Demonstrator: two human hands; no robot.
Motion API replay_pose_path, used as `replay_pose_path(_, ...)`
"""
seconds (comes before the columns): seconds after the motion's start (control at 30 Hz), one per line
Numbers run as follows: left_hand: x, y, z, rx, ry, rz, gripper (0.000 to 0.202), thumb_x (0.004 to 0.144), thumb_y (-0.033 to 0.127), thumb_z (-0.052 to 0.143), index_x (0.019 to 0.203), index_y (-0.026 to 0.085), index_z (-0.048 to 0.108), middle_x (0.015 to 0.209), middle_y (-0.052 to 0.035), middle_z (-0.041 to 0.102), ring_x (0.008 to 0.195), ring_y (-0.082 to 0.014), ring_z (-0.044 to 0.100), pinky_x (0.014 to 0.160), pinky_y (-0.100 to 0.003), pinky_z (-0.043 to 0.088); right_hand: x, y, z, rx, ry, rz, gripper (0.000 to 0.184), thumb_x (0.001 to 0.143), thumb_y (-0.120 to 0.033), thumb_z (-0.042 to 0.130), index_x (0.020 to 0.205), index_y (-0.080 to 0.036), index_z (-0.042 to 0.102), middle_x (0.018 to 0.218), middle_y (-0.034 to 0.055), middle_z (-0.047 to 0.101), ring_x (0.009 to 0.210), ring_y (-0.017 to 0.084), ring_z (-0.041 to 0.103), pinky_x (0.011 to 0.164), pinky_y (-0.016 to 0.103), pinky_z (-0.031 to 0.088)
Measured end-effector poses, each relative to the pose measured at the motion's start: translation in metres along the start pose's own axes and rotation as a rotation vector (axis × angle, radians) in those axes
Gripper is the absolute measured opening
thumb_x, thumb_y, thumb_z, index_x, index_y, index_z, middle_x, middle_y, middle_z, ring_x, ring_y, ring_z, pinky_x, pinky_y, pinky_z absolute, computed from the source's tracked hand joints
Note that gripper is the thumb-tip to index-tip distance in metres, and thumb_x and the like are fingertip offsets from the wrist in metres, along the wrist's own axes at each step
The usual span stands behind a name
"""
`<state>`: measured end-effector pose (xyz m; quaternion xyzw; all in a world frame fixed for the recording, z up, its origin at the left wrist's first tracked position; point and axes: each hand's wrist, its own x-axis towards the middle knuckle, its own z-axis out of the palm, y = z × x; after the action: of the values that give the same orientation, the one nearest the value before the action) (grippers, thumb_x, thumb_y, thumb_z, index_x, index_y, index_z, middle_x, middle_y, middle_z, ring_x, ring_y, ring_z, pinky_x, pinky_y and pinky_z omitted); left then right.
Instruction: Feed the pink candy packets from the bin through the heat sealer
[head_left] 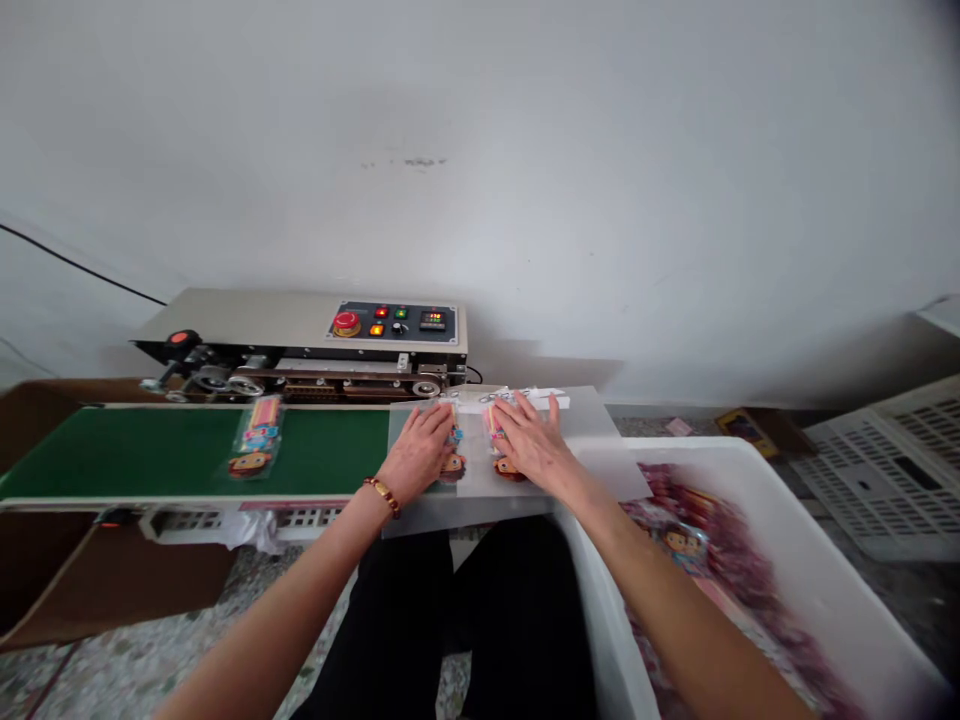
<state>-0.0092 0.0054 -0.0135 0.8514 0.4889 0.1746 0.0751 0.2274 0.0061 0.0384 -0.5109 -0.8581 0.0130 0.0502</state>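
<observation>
You were prob. at the feeding step: L bag (453, 466) and R bag (508, 469) lay side by side on the white sheet (600, 440) at the belt's R end, tops toward the wall. Next move prob. called for sliding L bag onto the green belt (165, 450), top edge straight, so the sealer (255, 320) could catch it.

Your L hand (420, 450) was palm down, fingers stretched out & close tog., tips on L bag. Your R hand (529, 440) was flat too, fingers more spread, over R bag's upper part. No grip showed on either, tho undersides were hidden.

A third bag (259, 440) lay on the belt, top end by the sealer, well apart from your hands.
</observation>
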Motion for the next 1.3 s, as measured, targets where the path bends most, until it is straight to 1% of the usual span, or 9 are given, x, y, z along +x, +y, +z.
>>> replay_pose_path(0.17,-0.031,-0.057,-0.024,0.030,-0.024,-0.047,0.042,0.097,0.027,0.046,0.138,0.020,0.053,0.151,-0.0112,0.055,0.142,-0.0240,0.049,0.123,-0.050,0.036,0.015,-0.020,0.006,0.006,0.020,-0.048,0.034,0.102,-0.029,0.050,0.133,-0.023,0.063,0.149,0.0105,0.058,0.147,0.036,0.037,0.118,0.077,0.005)
replay_pose_path(0.27,-0.045,-0.079,-0.040,0.092,0.009,-0.120,0.037,0.097,0.027,0.044,0.132,0.022,0.056,0.147,-0.0123,0.059,0.138,-0.0325,0.054,0.119,-0.066,0.033,0.029,-0.038,0.012,0.044,0.038,-0.073,0.033,0.102,-0.032,0.051,0.132,-0.024,0.064,0.147,0.0095,0.060,0.145,0.035,0.039,0.120,0.075,0.004)
replay_pose_path(0.33,-0.046,-0.076,-0.044,0.144,0.067,-0.180,0.034,0.096,0.027,0.045,0.127,0.026,0.058,0.143,-0.0118,0.061,0.137,-0.0372,0.053,0.119,-0.073,0.025,0.036,-0.047,0.015,0.084,0.050,-0.065,0.034,0.103,-0.034,0.051,0.133,-0.025,0.063,0.148,0.0093,0.059,0.144,0.035,0.040,0.120,0.075,0.004)
replay_pose_path(0.47,-0.025,-0.023,-0.026,0.081,0.090,-0.106,0.035,0.099,0.024,0.042,0.131,0.025,0.056,0.139,-0.0108,0.064,0.134,-0.0277,0.057,0.125,-0.056,0.030,0.033,-0.046,0.012,0.115,0.067,-0.010,0.035,0.105,-0.031,0.044,0.135,-0.026,0.062,0.149,0.0094,0.058,0.145,0.034,0.041,0.119,0.076,0.007)
replay_pose_path(0.63,0.004,0.024,0.007,-0.036,0.038,0.009,0.049,0.099,0.026,0.047,0.147,0.017,0.044,0.156,-0.0179,0.048,0.146,-0.0283,0.044,0.122,-0.054,0.035,0.007,-0.015,0.006,0.045,0.040,0.091,0.042,0.104,-0.023,0.037,0.141,-0.027,0.058,0.151,0.0102,0.056,0.146,0.036,0.039,0.116,0.078,0.008)
replay_pose_path(0.9,-0.011,-0.047,-0.029,-0.143,-0.124,0.164,0.052,0.097,0.027,0.052,0.149,0.018,0.046,0.158,-0.0143,0.046,0.150,-0.0237,0.040,0.126,-0.049,0.031,-0.001,-0.009,0.010,0.043,-0.013,0.060,0.045,0.104,-0.026,0.037,0.146,-0.023,0.054,0.154,0.0105,0.053,0.148,0.037,0.034,0.117,0.078,0.005)
replay_pose_path(1.1,-0.038,-0.098,-0.067,-0.101,-0.150,0.026,0.046,0.096,0.033,0.048,0.140,0.021,0.055,0.154,-0.0095,0.053,0.144,-0.0262,0.048,0.124,-0.054,0.031,0.020,-0.041,0.010,0.089,-0.005,0.007,0.040,0.105,-0.026,0.038,0.140,-0.023,0.059,0.151,0.0106,0.055,0.144,0.036,0.038,0.120,0.075,0.003)
replay_pose_path(1.2,-0.040,-0.087,-0.065,0.050,-0.005,-0.098,0.037,0.096,0.030,0.045,0.128,0.020,0.063,0.143,-0.0119,0.062,0.137,-0.0314,0.055,0.124,-0.066,0.024,0.031,-0.059,0.015,0.109,0.011,0.064,0.038,0.105,-0.028,0.040,0.137,-0.024,0.060,0.147,0.0115,0.057,0.140,0.034,0.043,0.120,0.075,0.004)
replay_pose_path(1.3,-0.025,-0.043,-0.041,0.051,0.028,-0.062,0.038,0.101,0.029,0.042,0.133,0.021,0.060,0.140,-0.0101,0.065,0.135,-0.0238,0.057,0.127,-0.053,0.028,0.034,-0.065,0.016,0.145,0.043,0.080,0.037,0.106,-0.029,0.039,0.135,-0.023,0.060,0.146,0.0125,0.058,0.138,0.034,0.045,0.119,0.075,0.006)
